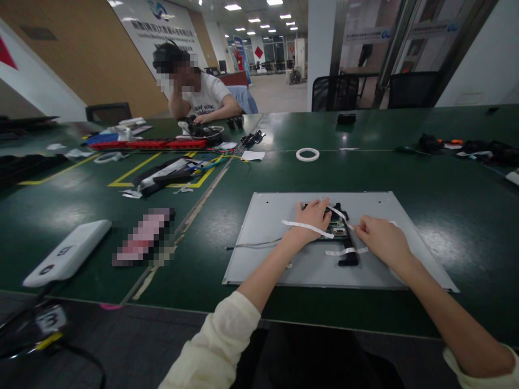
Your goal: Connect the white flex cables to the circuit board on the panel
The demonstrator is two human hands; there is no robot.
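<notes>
A grey-white flat panel (pixel 263 216) lies on the table in front of me. On its middle sits a circuit board (pixel 338 229) in a black frame (pixel 347 258), with white tape strips across it. My left hand (pixel 312 219) rests flat over the board's left part, fingers spread, hiding much of it. One white tape strip (pixel 302 225) crosses over the back of that hand. At the board's right side, my right hand (pixel 381 240) is closed, its fingertips pinching the end of another tape strip (pixel 339 213). A thin cable (pixel 255 245) runs left from the board.
A roll of white tape (pixel 307 154) lies beyond the panel. To the left are a white power bank (pixel 68 253), a blurred-out phone (pixel 144 237) and a black bundle with wires (pixel 166 174). Across the table (pixel 275 167) sits another person (pixel 208 94).
</notes>
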